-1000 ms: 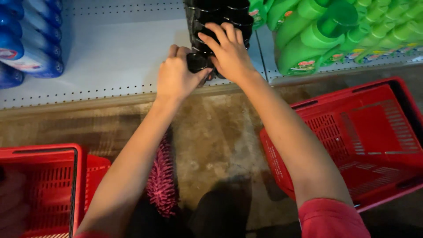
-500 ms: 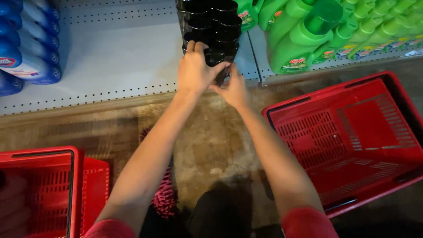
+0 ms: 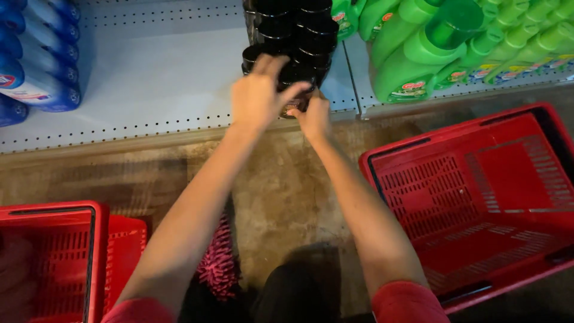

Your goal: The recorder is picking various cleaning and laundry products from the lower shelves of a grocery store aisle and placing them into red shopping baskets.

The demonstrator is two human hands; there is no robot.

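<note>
The front black container [image 3: 297, 76] stands at the edge of the pale shelf [image 3: 161, 90], foremost in a row of black containers [image 3: 287, 24]. The left hand [image 3: 258, 98] curls over its top; the right hand [image 3: 312, 116] clasps its lower front. Green bottles [image 3: 418, 54] stand right, blue bottles [image 3: 36, 60] left, a red basket [image 3: 478, 197] on the floor

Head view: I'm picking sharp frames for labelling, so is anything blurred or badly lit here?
Head view: the left hand is smeared by motion blur, the right hand less so; the black bottles are dark with little detail; the green bottles and red basket are sharp and evenly lit.
</note>
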